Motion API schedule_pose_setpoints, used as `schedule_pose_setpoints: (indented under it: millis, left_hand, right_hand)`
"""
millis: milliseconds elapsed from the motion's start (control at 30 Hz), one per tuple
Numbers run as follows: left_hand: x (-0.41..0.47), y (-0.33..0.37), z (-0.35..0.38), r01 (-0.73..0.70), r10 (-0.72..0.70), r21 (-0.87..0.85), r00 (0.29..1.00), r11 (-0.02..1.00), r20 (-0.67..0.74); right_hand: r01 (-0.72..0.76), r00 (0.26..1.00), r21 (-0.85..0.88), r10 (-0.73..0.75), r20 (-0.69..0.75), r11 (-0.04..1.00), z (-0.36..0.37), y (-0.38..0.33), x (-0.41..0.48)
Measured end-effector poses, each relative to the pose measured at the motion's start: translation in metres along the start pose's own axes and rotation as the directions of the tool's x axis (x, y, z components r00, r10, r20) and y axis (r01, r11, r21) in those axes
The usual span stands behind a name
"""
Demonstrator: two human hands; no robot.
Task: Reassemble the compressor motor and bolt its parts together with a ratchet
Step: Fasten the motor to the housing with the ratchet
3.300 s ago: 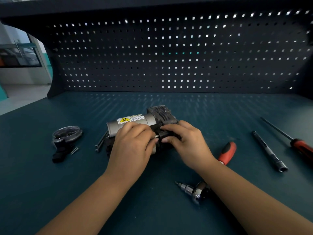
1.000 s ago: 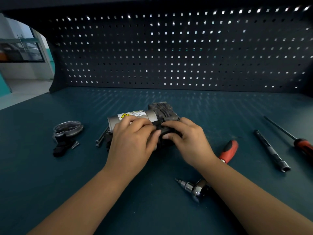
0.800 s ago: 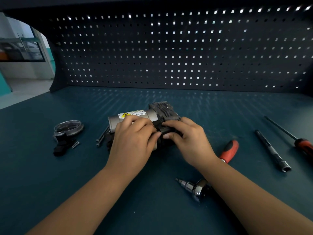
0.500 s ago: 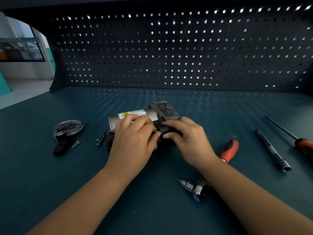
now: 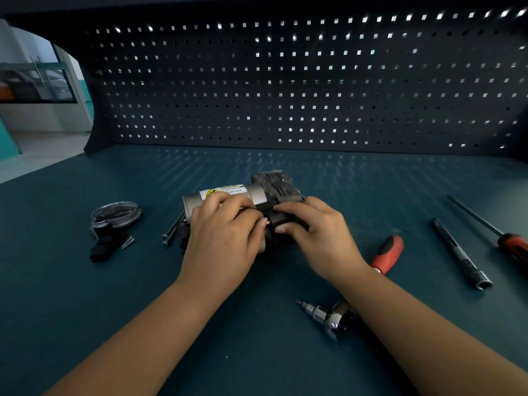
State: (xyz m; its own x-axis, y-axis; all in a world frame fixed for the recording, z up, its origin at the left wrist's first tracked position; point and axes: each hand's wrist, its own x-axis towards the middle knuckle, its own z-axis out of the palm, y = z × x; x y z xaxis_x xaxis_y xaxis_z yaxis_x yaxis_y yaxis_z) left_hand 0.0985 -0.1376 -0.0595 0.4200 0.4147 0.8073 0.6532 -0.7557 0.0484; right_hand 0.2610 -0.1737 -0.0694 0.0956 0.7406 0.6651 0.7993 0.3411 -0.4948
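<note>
Midway across a dark green workbench [image 5: 71, 310], the compressor motor [image 5: 254, 192] lies on its side as a person's two hands close over it. The left hand [image 5: 220, 241] curls over the silver cylinder, while the right hand [image 5: 317, 232] wraps its fingers round a dark part [image 5: 281, 218] on the near side. A ratchet [image 5: 328, 318] lies untouched beside the right forearm. Long bolts [image 5: 171, 232] rest just left of the motor, with a round cover [image 5: 115, 214] farther left.

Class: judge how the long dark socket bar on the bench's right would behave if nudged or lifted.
The socket bar looks round and slim, so a sideways nudge would probably roll it across the flat bench. It seems metal: likely stiff, heavy for its size.
</note>
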Motion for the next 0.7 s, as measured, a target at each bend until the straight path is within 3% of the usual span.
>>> schedule_pose_setpoints:
  millis: [133,267,433,567,700]
  left_hand:
    - [-0.0008,-0.0011,0.0018,-0.033,0.033,-0.027,0.999,0.999,-0.008]
    - [-0.0002,0.0017,0.0015,0.075,-0.075,0.003,0.996,0.997,0.043]
    - [-0.0007,0.0024,0.0011,0.023,-0.023,-0.011,1.0,1.0,-0.009]
    - [-0.0006,0.0021,0.0003,0.081,-0.08,-0.004,0.996,0.997,0.033]
    - [-0.0012,0.0021,0.002,0.015,-0.016,-0.075,1.0,0.997,-0.006]
  right_hand:
    - [-0.004,1.0,-0.008,0.004,0.005,1.0,0.0004,0.0008,0.0001]
    - [0.005,1.0,-0.006,-0.005,-0.003,1.0,0.0007,0.0012,0.0005]
    - [0.009,1.0,-0.001,-0.009,-0.006,1.0,0.0009,0.0014,0.0]
    - [0.02,1.0,0.001,-0.02,-0.007,1.0,0.0005,0.002,-0.0001]
    - [0.02,1.0,-0.007,-0.02,-0.003,1.0,0.0002,0.0007,0.0004]
